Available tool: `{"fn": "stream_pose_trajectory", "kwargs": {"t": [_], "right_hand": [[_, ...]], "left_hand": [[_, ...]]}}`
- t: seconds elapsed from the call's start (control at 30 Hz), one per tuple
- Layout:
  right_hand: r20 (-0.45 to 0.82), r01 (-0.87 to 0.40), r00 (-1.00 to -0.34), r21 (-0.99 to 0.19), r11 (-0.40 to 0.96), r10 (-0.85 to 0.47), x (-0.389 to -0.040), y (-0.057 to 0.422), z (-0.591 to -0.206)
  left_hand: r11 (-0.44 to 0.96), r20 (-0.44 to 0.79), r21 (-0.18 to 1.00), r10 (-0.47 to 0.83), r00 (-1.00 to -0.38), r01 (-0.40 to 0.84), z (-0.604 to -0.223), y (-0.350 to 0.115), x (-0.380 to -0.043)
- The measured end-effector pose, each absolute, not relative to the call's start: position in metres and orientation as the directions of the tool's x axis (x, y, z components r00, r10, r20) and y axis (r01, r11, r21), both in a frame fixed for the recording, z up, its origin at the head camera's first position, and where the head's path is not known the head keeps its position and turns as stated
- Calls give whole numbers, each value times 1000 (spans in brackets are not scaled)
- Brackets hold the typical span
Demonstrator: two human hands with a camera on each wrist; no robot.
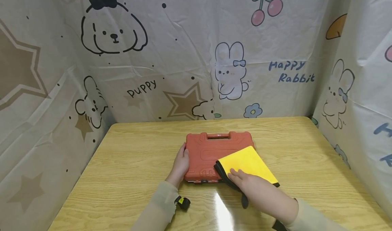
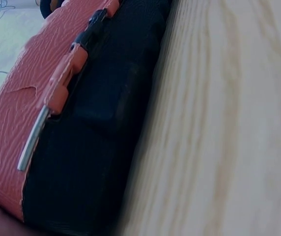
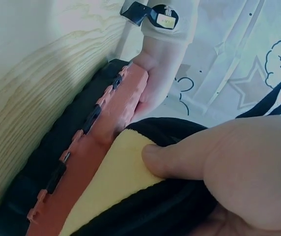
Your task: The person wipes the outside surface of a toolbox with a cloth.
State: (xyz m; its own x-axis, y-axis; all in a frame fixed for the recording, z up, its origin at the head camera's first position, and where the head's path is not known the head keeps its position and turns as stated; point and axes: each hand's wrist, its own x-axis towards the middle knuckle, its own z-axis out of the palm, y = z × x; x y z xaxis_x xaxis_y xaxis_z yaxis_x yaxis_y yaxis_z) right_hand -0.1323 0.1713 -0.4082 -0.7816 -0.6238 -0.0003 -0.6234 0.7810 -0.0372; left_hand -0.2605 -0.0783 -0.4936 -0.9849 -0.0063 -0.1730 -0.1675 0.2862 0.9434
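Note:
A red plastic tool case [image 1: 202,151] lies flat on the wooden table, its handle on the far side. Its black lower half and hinge row [image 2: 79,56] show in the left wrist view. My left hand [image 1: 181,164] holds the case's left edge, thumb by the lid. Over the lid's near right corner is a folded yellow cleaning cloth [image 1: 249,161] with black edging and a dark loop. My right hand [image 1: 260,190] holds this cloth against the lid; in the right wrist view the thumb [image 3: 167,160] presses on its yellow side. The fingers beneath are mostly hidden.
The wooden table [image 1: 137,149] extends around the case on all sides. Printed fabric [image 1: 183,54] with cartoon animals hangs behind and at both sides. Black wrist devices [image 1: 183,203] sit at both cuffs.

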Motion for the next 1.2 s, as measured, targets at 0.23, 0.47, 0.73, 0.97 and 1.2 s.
{"fn": "stream_pose_trajectory", "kwargs": {"t": [0.23, 0.47, 0.73, 0.97, 1.2], "right_hand": [[-15, -583, -809, -107, 805, -588, -143, 172, -406], [0, -551, -831, -140, 822, -557, -163, 174, -407], [-2, -506, -859, -149, 849, -512, -190, 175, -406], [-1, -475, -876, -163, 865, -482, -211, 178, -405], [-15, -433, -897, -166, 886, -441, -232, 181, -405]], "left_hand": [[340, -138, 932, 5, -990, -128, -494, -81, -262], [356, -140, 926, 9, -990, -128, -494, -83, -262], [358, -134, 926, 15, -991, -120, -495, -83, -264], [365, -140, 922, 14, -990, -125, -495, -82, -263], [359, -141, 925, 19, -990, -125, -494, -83, -262]]}}
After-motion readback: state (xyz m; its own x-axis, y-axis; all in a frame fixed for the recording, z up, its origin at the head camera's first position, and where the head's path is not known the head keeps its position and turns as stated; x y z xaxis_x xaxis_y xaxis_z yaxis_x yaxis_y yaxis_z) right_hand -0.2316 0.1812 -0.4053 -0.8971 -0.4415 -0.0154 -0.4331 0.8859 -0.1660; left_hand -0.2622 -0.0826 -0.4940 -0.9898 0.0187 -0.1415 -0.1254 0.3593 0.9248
